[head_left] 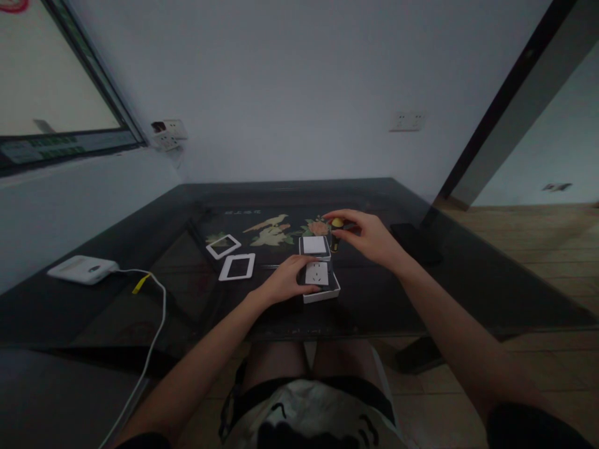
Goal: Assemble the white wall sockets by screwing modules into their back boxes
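My left hand [291,280] grips a white socket panel [317,273] by its edges, thumb below and fingers above. Under the panel lies an open white box [322,297]. Just behind it is a second small box [315,246] with a white square piece in it. To the right of that box, my right hand [358,232] pinches the yellow end of a short black-and-yellow tool [336,231] between thumb and fingers. The tool stands upright, its lower end close to the table. Two white square frames, one nearer [237,267] and one farther [223,246], lie left of my hands.
On the dark table [374,305], a white device [83,269] with a white cable [163,305] and yellow tag lies at the left. A dark flat object [415,242] rests at the right. Wall sockets [407,121] are behind the table.
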The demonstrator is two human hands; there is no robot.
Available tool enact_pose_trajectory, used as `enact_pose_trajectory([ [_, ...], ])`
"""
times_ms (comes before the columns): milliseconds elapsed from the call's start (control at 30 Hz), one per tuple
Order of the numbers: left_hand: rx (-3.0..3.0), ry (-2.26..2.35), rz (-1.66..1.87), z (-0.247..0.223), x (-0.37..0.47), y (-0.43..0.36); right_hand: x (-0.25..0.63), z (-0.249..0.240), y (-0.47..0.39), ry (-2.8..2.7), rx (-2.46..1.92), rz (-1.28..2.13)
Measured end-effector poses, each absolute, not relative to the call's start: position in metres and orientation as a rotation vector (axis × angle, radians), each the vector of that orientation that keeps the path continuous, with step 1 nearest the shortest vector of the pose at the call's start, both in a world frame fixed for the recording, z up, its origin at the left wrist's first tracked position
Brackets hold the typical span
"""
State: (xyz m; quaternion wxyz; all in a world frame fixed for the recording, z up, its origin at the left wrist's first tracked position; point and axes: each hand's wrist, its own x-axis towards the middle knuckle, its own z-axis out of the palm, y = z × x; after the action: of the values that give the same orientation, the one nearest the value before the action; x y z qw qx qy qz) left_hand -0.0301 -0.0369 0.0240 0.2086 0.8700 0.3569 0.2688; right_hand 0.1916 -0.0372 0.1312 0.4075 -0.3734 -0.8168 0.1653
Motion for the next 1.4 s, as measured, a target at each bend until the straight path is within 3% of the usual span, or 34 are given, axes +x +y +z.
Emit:
enact_pose_trajectory([
  [333, 2.401, 0.941, 0.716, 0.028, -0.031, -0.036, 0.185, 0.125, -0.040, -1.962, -0.968, 0.252],
  [533, 2.416, 0.922, 0.686, 0.030, -0.032, -0.037, 0.186, 0.129, -0.040, -2.058, -0.931, 0.460],
  [767, 2.430, 0.930, 0.638, 0.030, -0.033, -0.036, 0.181, 0.125, -0.045, -1.999, -0.987, 0.243],
  [1000, 2.440, 0.968, 0.635, 0.027, -0.032, -0.037, 0.185, 0.129, -0.042, -2.067, -0.954, 0.453],
  [1400, 2.360, 0.951, 0.654, 0.023, -0.032, -0.036, 0.178, 0.114, -0.040, -1.928, -0.948, 0.234],
])
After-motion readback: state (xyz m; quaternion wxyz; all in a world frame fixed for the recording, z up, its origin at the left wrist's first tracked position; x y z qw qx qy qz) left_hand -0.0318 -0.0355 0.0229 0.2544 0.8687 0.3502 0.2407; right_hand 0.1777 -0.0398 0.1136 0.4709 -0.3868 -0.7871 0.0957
